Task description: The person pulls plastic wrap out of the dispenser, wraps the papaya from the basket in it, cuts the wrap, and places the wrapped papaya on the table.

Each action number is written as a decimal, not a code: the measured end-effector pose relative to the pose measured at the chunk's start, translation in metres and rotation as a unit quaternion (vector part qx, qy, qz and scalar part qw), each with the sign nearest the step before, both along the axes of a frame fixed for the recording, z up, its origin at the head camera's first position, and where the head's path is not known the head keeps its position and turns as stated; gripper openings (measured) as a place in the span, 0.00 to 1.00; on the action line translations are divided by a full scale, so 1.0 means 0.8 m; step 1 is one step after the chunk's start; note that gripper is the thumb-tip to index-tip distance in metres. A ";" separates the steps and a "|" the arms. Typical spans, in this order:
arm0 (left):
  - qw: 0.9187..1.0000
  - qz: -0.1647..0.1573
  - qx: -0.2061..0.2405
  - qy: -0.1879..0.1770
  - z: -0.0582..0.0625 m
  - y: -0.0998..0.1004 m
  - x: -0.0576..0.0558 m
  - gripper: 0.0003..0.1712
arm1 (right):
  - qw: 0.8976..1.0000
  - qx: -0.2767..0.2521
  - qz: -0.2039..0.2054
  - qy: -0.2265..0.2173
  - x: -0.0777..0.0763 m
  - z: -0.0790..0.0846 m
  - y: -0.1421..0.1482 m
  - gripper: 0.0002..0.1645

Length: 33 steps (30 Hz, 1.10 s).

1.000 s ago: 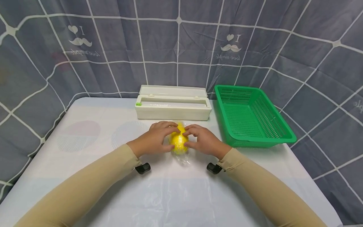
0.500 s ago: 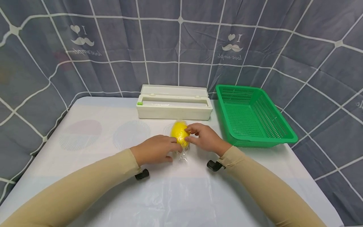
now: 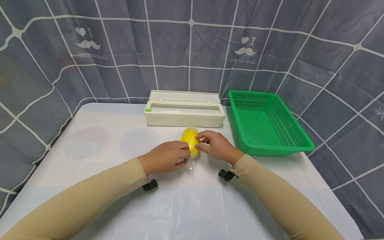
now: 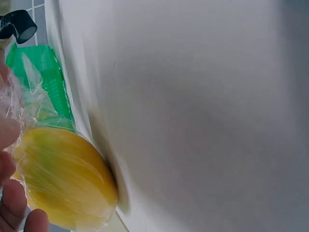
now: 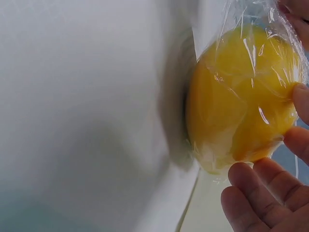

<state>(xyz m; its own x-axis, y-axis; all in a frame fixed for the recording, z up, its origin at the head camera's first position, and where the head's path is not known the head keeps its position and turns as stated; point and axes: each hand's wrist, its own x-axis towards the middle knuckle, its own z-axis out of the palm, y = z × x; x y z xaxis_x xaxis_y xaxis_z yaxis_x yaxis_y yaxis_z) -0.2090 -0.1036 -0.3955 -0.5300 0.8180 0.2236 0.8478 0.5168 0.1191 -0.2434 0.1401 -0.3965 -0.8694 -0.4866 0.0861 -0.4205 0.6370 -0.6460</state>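
Note:
A yellow oval fruit [image 3: 189, 137] in clear plastic wrap [image 3: 191, 164] lies on the table in the head view. With curled fingers my left hand [image 3: 166, 156] pinches the wrap at the fruit's near end; in the left wrist view the gathered film [image 4: 34, 92] runs up to those fingertips. My right hand [image 3: 218, 146] steadies the fruit from its right side, thumb and fingers bent against it. Seen from the right wrist, the film [image 5: 253, 53] looks shiny and creased over the fruit [image 5: 231, 106], and the thumb tip touches it.
Behind the fruit stands a long white cling-film dispenser [image 3: 184, 120], its lid [image 3: 184, 96] raised. A green plastic basket [image 3: 271, 133] sits to the right. Grey checked curtain [image 3: 168, 43] surrounds the white-covered table [image 3: 144, 206] at the back and sides.
My left hand has moved from the fruit's left side down to its near end, where its fingers have curled onto the loose wrap. The right hand stays at the fruit's side.

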 end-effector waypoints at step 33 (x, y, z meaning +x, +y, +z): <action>0.994 0.023 0.096 -0.052 0.002 -0.015 -0.008 0.04 | 0.997 0.035 0.011 0.072 0.002 0.000 -0.008 0.17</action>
<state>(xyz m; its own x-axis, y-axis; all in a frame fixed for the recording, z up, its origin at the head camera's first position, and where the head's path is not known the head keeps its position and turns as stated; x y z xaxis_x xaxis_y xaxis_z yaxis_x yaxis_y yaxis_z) -0.2154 -0.1153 -0.3939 -0.5943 0.7394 0.3162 0.8018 0.5141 0.3047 -0.2415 0.1337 -0.3966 -0.8390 -0.5152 0.1750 -0.5207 0.6671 -0.5328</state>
